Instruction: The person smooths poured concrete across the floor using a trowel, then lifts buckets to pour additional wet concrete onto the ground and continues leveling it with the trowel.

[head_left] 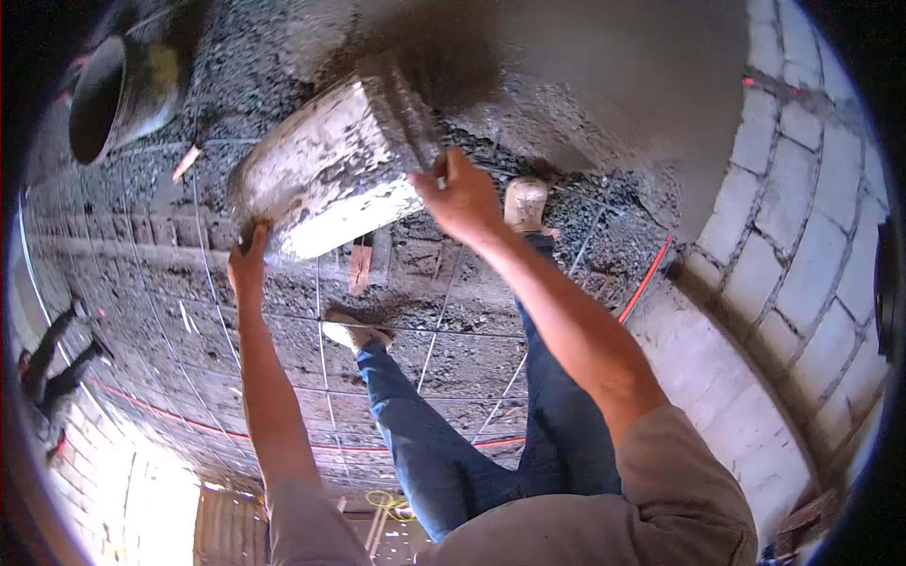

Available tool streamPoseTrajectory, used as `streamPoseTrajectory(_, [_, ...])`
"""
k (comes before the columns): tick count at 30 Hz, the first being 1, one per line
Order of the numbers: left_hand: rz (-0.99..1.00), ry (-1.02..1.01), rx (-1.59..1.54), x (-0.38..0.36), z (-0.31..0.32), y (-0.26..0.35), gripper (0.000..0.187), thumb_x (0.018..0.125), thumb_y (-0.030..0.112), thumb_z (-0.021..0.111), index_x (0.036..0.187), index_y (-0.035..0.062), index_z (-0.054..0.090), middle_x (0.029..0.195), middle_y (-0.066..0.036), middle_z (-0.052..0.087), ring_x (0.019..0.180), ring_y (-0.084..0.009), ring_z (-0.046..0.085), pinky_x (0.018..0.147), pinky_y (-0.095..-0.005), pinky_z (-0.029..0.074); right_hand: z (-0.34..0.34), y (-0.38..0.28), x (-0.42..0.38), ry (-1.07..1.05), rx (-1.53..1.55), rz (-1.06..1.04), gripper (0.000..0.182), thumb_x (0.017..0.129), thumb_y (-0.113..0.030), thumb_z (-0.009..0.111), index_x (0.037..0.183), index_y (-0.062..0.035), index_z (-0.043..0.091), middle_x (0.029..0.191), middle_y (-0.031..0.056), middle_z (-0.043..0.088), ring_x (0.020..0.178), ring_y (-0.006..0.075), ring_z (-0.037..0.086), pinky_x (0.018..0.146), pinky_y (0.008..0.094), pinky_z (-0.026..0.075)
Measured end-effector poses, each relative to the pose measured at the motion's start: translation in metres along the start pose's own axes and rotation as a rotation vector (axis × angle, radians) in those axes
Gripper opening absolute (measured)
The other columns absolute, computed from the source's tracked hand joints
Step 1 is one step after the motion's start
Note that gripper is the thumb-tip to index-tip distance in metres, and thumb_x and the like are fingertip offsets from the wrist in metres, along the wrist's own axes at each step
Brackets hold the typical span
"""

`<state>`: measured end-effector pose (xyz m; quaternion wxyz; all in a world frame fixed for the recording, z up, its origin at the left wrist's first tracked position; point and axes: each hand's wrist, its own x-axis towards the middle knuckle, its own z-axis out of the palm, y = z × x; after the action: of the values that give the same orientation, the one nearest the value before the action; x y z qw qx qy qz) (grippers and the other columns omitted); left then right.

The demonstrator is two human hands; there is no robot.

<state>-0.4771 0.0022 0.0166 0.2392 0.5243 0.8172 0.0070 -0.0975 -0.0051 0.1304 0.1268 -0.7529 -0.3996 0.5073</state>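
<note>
Both my hands grip a cement-smeared bucket (326,156), tilted on its side over the floor mesh. My left hand (248,269) is closed on the lower left end of the bucket. At the other end, my right hand (462,198) has its fingers wrapped round the rim. The bucket's mouth faces up and right, away from me, and its inside is hidden. Just beyond the mouth lies a dark, blurred patch of what looks like wet concrete (453,71). Smooth grey concrete (623,85) spreads to the right of it.
A second bucket (151,87) lies tipped at the upper left. Thin steel bars (326,377) cross the gravelly ground under my feet. Red tubing (646,278) runs along the floor. A block wall (802,179) stands at right. Another person's legs (57,363) show at far left.
</note>
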Motion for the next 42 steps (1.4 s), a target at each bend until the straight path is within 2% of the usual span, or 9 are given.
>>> streamPoseTrajectory(5, [-0.09,-0.119,-0.097,-0.044,-0.028,0.064,0.079,0.067,0.065,0.058,0.1,-0.0076,0.058,0.081,-0.022,0.061,0.074,-0.0341,0.058,0.067,-0.0432,0.043,0.03,0.027,0.014,0.283,0.128,-0.183,0.038,0.075,-0.026,0.068,0.086,-0.0024,0.04,0.063,0.0102,0.051,0.056,0.0215,0.055,0.047,0.033,0.045])
streamPoseTrajectory(8, [0.044,0.137,0.105,-0.055,-0.023,0.081,0.081,0.066,0.063,0.06,0.103,-0.0088,0.056,0.09,-0.025,0.06,0.082,-0.0374,0.059,0.073,-0.043,0.045,0.014,0.03,0.039,0.33,0.135,-0.127,0.045,0.071,-0.028,0.071,0.088,-0.0006,0.04,0.068,0.0169,0.053,0.061,0.0298,0.057,0.054,0.0387,0.045])
streamPoseTrajectory(11, [-0.041,-0.061,0.106,-0.083,-0.05,0.148,0.086,0.066,0.066,0.058,0.107,-0.0087,0.053,0.1,-0.029,0.057,0.093,-0.041,0.056,0.08,-0.0423,0.044,-0.001,0.049,0.071,0.425,0.073,-0.171,0.046,0.071,-0.031,0.071,0.087,-0.0003,0.041,0.07,0.0185,0.055,0.063,0.0352,0.057,0.057,0.0417,0.045])
streamPoseTrajectory(19, [-0.018,-0.174,-0.039,-0.153,-0.048,0.221,0.068,0.066,0.06,0.064,0.092,-0.0029,0.056,0.084,-0.022,0.061,0.082,-0.038,0.059,0.071,-0.0419,0.045,-0.054,0.095,0.111,0.333,-0.001,-0.08,0.07,0.075,-0.063,0.051,0.097,0.0032,0.045,0.077,0.0208,0.058,0.071,0.0343,0.061,0.062,0.0422,0.049])
streamPoseTrajectory(28, [0.305,-0.22,-0.014,-0.198,-0.041,0.306,0.053,0.071,0.044,0.067,0.087,-0.0031,0.047,0.075,-0.02,0.054,0.065,-0.0385,0.056,0.058,-0.0445,0.045,-0.106,0.163,0.183,0.178,-0.006,-0.066,0.084,0.066,-0.069,0.056,0.104,0.0064,0.05,0.089,0.0251,0.06,0.087,0.037,0.06,0.076,0.0429,0.047])
streamPoseTrajectory(31, [0.392,-0.203,-0.003,-0.198,-0.029,0.306,0.049,0.075,0.04,0.064,0.086,-0.0027,0.043,0.073,-0.017,0.05,0.06,-0.0365,0.054,0.051,-0.0444,0.044,-0.11,0.18,0.199,0.325,-0.014,-0.036,0.086,0.063,-0.068,0.06,0.104,0.0071,0.051,0.091,0.0243,0.06,0.089,0.0363,0.059,0.077,0.042,0.046])
streamPoseTrajectory(37, [0.564,-0.221,0.049,-0.193,-0.028,0.322,0.041,0.079,0.038,0.061,0.082,0.0003,0.045,0.069,-0.014,0.048,0.054,-0.0301,0.053,0.044,-0.0379,0.042,-0.129,0.168,0.201,0.108,0.222,0.034,0.093,0.063,-0.059,0.067,0.124,0.006,0.039,0.118,0.024,0.048,0.109,0.032,0.049,0.089,0.0406,0.041])
streamPoseTrajectory(40, [0.444,-0.033,-0.13,-0.171,-0.027,0.265,0.038,0.071,0.022,0.072,0.094,-0.0012,0.052,0.088,-0.014,0.058,0.078,-0.0257,0.059,0.067,-0.033,0.049,-0.131,0.169,0.208,0.151,0.244,-0.08,0.092,0.063,-0.06,0.067,0.123,0.0048,0.04,0.118,0.0224,0.05,0.107,0.0312,0.05,0.089,0.0406,0.041])
streamPoseTrajectory(42, [0.072,0.067,-0.195,-0.137,-0.025,0.222,0.06,0.077,0.034,0.065,0.12,-0.0022,0.042,0.113,-0.02,0.049,0.103,-0.0277,0.05,0.087,-0.0379,0.041,-0.13,0.187,0.224,0.152,0.2,-0.015,0.091,0.064,-0.059,0.067,0.124,0.0043,0.039,0.118,0.0216,0.05,0.108,0.0313,0.05,0.09,0.0402,0.04])
